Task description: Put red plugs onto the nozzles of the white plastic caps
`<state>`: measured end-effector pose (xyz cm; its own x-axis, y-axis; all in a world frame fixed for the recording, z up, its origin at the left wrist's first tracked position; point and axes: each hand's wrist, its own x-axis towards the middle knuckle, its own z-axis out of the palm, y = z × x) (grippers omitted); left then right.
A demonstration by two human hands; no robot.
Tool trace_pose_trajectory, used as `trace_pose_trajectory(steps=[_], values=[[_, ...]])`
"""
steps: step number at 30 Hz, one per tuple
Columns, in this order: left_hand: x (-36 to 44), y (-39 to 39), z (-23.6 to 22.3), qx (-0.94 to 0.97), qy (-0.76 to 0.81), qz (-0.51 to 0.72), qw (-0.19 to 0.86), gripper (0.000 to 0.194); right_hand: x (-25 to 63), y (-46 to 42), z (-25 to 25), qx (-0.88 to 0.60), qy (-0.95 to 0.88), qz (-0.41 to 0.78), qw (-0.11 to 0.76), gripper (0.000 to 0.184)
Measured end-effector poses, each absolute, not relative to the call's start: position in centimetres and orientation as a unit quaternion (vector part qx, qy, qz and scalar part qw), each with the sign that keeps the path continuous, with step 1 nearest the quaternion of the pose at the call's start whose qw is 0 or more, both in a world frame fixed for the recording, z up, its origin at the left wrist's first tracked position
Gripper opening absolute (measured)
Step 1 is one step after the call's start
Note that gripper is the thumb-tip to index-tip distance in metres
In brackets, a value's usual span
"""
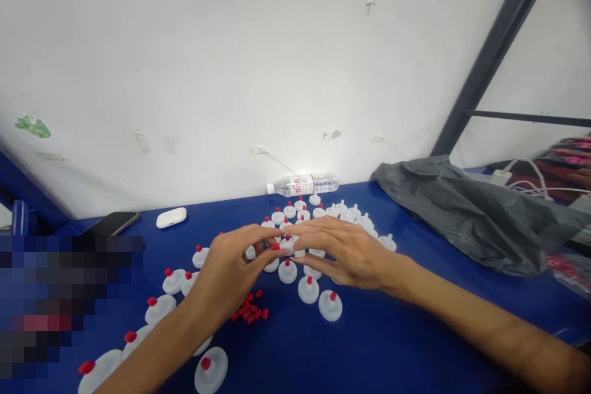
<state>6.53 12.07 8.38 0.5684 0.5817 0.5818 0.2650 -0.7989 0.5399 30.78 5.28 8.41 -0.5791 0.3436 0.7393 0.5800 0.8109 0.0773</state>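
My left hand reaches in with thumb and forefinger closed in a pinch on a small red cap. My right hand meets it from the other side, its fingers curled round a white plastic disc with a stem; the fingers partly hide it. Many similar discs stand around both hands, such as a red-capped disc just in front. At the back right, several discs have bare white stems, like one uncapped disc. Loose red caps lie in a small pile beside my left wrist.
The blue table meets a white wall. A clear bottle lies along that wall. Farther left are a white earphone case and a dark phone. A grey plastic bag and white cables occupy the right side.
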Motion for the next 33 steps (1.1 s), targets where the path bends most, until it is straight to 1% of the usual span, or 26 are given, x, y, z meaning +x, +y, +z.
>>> trace_pose_trajectory(steps=[3, 4, 7, 10, 13, 19, 22, 28, 31, 33], values=[[6.4, 12.2, 8.1, 0.886, 0.228, 0.362, 0.177, 0.028, 30.4, 4.9, 8.5, -0.267, -0.877, -0.147, 0.370, 0.024], [6.3, 12.2, 8.0, 0.893, 0.226, 0.350, 0.169, 0.028, 30.3, 4.8, 8.5, -0.273, -0.875, -0.148, 0.371, 0.025], [6.3, 12.2, 7.6, 0.903, 0.240, 0.322, 0.151, 0.023, 30.3, 4.8, 8.3, -0.295, -0.866, -0.134, 0.380, 0.031], [6.4, 12.2, 7.3, 0.913, 0.245, 0.289, 0.149, 0.024, 30.6, 5.1, 8.1, -0.295, -0.873, -0.120, 0.370, 0.028], [6.3, 12.2, 7.4, 0.924, 0.240, 0.249, 0.162, 0.028, 30.8, 5.4, 8.0, -0.297, -0.878, -0.123, 0.354, 0.023], [6.1, 11.4, 8.4, 0.925, 0.250, 0.197, 0.206, 0.048, 30.6, 5.2, 8.2, -0.291, -0.880, -0.112, 0.358, 0.018], [6.2, 11.0, 8.4, 0.918, 0.257, 0.194, 0.229, 0.050, 30.3, 4.8, 8.1, -0.296, -0.877, -0.108, 0.363, 0.019], [6.5, 10.3, 8.0, 0.898, 0.277, 0.195, 0.281, 0.059, 29.6, 4.3, 7.8, -0.303, -0.872, -0.124, 0.365, 0.026], [6.4, 10.5, 8.3, 0.900, 0.277, 0.182, 0.282, 0.061, 29.5, 4.6, 7.9, -0.300, -0.879, -0.119, 0.350, 0.018], [6.4, 10.9, 8.7, 0.905, 0.284, 0.177, 0.263, 0.059, 29.9, 5.1, 8.3, -0.297, -0.890, -0.134, 0.320, 0.014]])
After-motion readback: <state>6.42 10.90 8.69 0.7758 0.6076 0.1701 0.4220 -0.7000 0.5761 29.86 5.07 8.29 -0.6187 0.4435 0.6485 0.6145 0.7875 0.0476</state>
